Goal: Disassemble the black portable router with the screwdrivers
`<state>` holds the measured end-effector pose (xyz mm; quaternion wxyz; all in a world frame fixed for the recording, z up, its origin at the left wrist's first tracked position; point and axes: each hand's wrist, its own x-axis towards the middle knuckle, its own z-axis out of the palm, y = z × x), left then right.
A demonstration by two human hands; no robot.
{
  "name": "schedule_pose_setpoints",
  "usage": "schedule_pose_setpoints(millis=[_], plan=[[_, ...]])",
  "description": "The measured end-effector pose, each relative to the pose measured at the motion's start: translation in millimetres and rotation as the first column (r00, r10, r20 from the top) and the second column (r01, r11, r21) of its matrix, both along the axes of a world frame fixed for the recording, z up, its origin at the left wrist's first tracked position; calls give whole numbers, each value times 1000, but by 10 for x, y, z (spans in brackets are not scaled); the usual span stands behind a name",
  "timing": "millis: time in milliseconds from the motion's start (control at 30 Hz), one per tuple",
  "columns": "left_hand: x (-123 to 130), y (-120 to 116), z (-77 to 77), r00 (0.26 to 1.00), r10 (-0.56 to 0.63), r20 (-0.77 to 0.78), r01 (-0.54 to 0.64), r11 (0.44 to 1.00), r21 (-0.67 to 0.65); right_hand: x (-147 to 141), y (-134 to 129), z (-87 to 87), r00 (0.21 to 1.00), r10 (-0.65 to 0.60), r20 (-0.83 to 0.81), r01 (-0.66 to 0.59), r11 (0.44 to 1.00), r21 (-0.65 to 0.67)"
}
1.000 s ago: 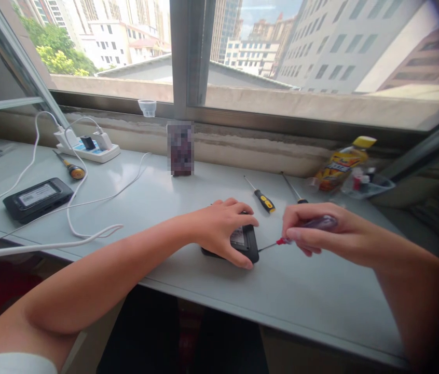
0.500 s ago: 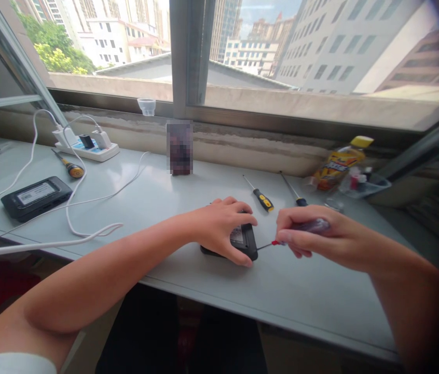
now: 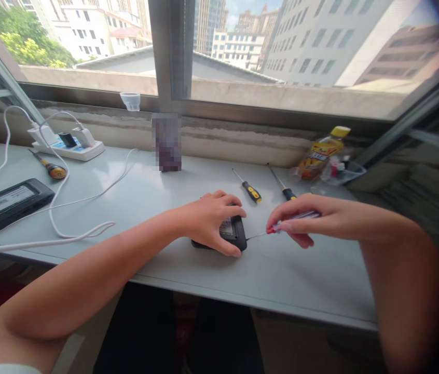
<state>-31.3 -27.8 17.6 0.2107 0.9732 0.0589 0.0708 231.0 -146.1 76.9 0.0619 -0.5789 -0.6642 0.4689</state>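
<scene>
My left hand (image 3: 214, 223) grips a small black electronic device (image 3: 235, 238) from above, its fingers covering most of the device and a label showing between them. My right hand (image 3: 301, 218) pinches a slim precision screwdriver (image 3: 295, 217) with a purple handle and a red collar. The thin metal shaft points left, and its tip reaches the device's right edge. Two yellow-and-black screwdrivers (image 3: 251, 192) (image 3: 288, 194) lie on the white counter just beyond my hands.
A second black device (image 3: 11, 202) lies at the left, near a white power strip (image 3: 66, 149), tangled white cables (image 3: 54, 223) and a small yellow-handled screwdriver (image 3: 54, 171). A blurred object (image 3: 167, 143) stands by the window. A yellow-labelled bottle (image 3: 320, 158) and a clear tray (image 3: 342, 174) sit at the right.
The whole scene has shifted left and up in view as my head moved. My right hand has turned slightly, with the screwdriver tip still at the device's edge. My left hand still grips the device.
</scene>
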Motion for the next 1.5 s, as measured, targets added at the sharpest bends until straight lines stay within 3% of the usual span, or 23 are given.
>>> schedule_pose_setpoints(millis=[167,267,500,833,1500], plan=[[0,7,-8,1000,-2,6,2,1000,-5,-10,0,-42,998,-58,0,57,982,-178],[2,6,-7,1000,-4,6,4,1000,-3,-47,21,-85,1000,-20,2,20,970,-244],[2,4,-4,1000,-2,-1,2,1000,4,-12,82,-147,998,53,21,-48,981,-189],[-5,-15,28,1000,-2,-8,2,1000,28,43,165,-251,994,65,83,-52,988,-146],[45,-154,14,998,62,-1,-62,994,88,29,120,-237,999,26,27,-19,973,-231]])
